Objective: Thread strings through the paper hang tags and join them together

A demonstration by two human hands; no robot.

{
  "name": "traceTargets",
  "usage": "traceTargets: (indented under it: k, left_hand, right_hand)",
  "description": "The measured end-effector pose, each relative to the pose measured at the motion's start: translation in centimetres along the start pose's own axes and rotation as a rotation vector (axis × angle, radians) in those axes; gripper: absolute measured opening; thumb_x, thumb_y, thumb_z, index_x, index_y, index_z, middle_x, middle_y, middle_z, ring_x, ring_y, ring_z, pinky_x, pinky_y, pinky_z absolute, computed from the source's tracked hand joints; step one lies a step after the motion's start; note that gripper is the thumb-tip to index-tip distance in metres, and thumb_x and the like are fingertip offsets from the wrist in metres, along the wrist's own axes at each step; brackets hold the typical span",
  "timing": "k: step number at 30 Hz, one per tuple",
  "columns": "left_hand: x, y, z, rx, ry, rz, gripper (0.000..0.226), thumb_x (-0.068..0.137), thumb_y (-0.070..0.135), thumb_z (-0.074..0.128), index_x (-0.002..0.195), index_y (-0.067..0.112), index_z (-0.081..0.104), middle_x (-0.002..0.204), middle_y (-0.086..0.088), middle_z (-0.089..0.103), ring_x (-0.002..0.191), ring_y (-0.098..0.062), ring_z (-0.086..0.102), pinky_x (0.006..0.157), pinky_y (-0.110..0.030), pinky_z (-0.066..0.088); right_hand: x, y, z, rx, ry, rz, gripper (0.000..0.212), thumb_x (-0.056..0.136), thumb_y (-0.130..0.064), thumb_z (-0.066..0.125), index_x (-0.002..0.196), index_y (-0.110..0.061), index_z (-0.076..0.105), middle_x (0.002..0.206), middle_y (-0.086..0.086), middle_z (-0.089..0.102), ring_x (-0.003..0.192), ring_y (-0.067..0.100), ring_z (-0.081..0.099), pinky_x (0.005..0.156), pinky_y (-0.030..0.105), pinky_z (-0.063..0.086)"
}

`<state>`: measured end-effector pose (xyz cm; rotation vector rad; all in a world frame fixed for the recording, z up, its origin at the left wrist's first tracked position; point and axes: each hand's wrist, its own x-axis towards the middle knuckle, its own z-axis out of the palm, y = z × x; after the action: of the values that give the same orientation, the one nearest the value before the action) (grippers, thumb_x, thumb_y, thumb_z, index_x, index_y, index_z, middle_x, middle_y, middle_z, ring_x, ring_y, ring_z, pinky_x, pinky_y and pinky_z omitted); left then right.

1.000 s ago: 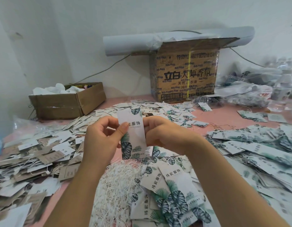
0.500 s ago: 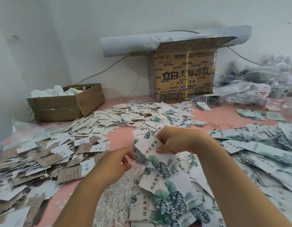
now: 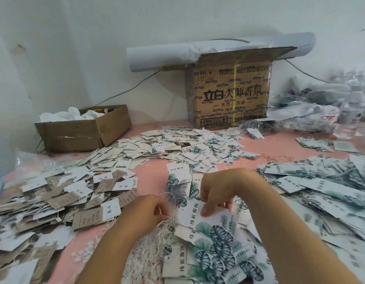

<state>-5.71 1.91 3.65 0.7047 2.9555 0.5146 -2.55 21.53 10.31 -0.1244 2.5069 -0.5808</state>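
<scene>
Matt paper hang tags (image 3: 200, 214), thin white strings (image 3: 157, 242), brown cardboard box (image 3: 230, 93), pink tabletop (image 3: 155, 173)

**Single head-worn view, forward and down**

Worn on the head, wide-angle, aimed forward and down across the pink table (image 3: 153, 173). Close over both forearms, with left hand (image 3: 144, 212) and right hand (image 3: 216, 193) low at centre above the strings (image 3: 157, 232) and hang tags (image 3: 208, 228). Farther off, printed carton (image 3: 228, 95) against the wall (image 3: 95, 37) at the table's back edge.

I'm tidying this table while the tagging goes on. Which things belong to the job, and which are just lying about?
Job: leaf-print tag pinched by right hand; white strings pinched by left hand; loose tag piles.
Lying about: printed carton; small open box; paper roll; plastic bags.
</scene>
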Motion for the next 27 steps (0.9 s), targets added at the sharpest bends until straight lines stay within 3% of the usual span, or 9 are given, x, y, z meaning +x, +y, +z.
traceTargets:
  k: [3,6,9,11,14,19,23,27]
  left_hand:
    - [0.0,0.2,-0.2,-0.047,0.026,0.023,0.02,0.087,0.027,0.066,0.072,0.037,0.056,0.076,0.017,0.058,0.067,0.004,0.051,0.06,-0.014,0.038]
    - [-0.1,0.5,-1.0,-0.115,0.095,0.044,0.021,0.088,0.026,0.063,0.072,0.036,0.056,0.075,0.017,0.057,0.063,0.007,0.048,0.055,-0.01,0.032]
    - [-0.1,0.6,-1.5,-0.155,0.149,0.055,0.017,0.088,0.026,0.063,0.073,0.034,0.058,0.078,0.017,0.059,0.062,0.006,0.047,0.058,-0.014,0.034]
    - [-0.2,0.6,-1.5,-0.166,0.16,0.055,0.017,0.089,0.027,0.062,0.074,0.034,0.056,0.08,0.018,0.06,0.062,0.007,0.047,0.058,-0.012,0.033]
    - [-0.2,0.8,-1.6,-0.213,0.15,0.057,0.017,0.092,0.025,0.058,0.076,0.031,0.054,0.081,0.015,0.062,0.066,0.005,0.051,0.059,-0.013,0.035]
    - [-0.2,1.7,-2.2,-0.309,0.198,0.097,0.018,0.092,0.02,0.056,0.077,0.029,0.055,0.072,0.012,0.064,0.055,0.008,0.051,0.057,-0.017,0.036]
    - [-0.3,2.1,-2.7,-0.312,0.237,0.111,0.019,0.092,0.02,0.057,0.076,0.029,0.054,0.069,0.012,0.064,0.059,-0.001,0.054,0.06,-0.023,0.042]
    - [-0.4,2.0,-2.9,-0.34,0.255,0.109,0.018,0.091,0.021,0.058,0.076,0.029,0.055,0.067,0.013,0.064,0.065,-0.005,0.058,0.063,-0.024,0.045]
  right_hand:
    - [0.2,-0.1,0.1,-0.059,0.034,-0.027,0.018,0.086,-0.023,0.065,0.079,-0.007,0.062,0.07,0.0,0.061,0.062,0.014,0.058,0.058,0.023,0.051]
    - [0.3,0.0,0.1,-0.121,0.099,-0.022,0.03,0.084,-0.033,0.066,0.095,-0.004,0.066,0.075,-0.002,0.062,0.068,0.013,0.056,0.065,0.025,0.05]
    - [0.3,0.3,0.0,-0.182,0.185,-0.012,0.038,0.082,-0.04,0.066,0.102,-0.008,0.068,0.094,0.002,0.069,0.084,0.017,0.063,0.078,0.03,0.053]
    - [0.4,0.3,0.0,-0.15,0.236,-0.052,0.036,0.083,-0.039,0.066,0.101,-0.008,0.068,0.092,0.001,0.068,0.081,0.017,0.062,0.072,0.027,0.052]
    - [0.8,-0.2,0.0,-0.083,0.379,-0.17,0.026,0.084,-0.033,0.066,0.094,-0.009,0.068,0.075,-0.008,0.061,0.066,0.007,0.053,0.058,0.02,0.042]
    - [2.1,-1.0,0.8,0.038,0.52,-0.33,0.02,0.081,-0.034,0.069,0.091,-0.017,0.066,0.07,-0.012,0.058,0.062,0.003,0.053,0.056,0.02,0.042]
    - [2.6,-1.4,1.1,0.047,0.586,-0.44,0.004,0.083,-0.023,0.068,0.083,-0.019,0.068,0.064,-0.012,0.061,0.056,-0.003,0.052,0.056,0.014,0.045]
    - [2.6,-1.5,1.2,0.033,0.618,-0.485,0.003,0.084,-0.019,0.066,0.084,-0.02,0.069,0.064,-0.015,0.058,0.056,-0.006,0.05,0.052,0.008,0.039]
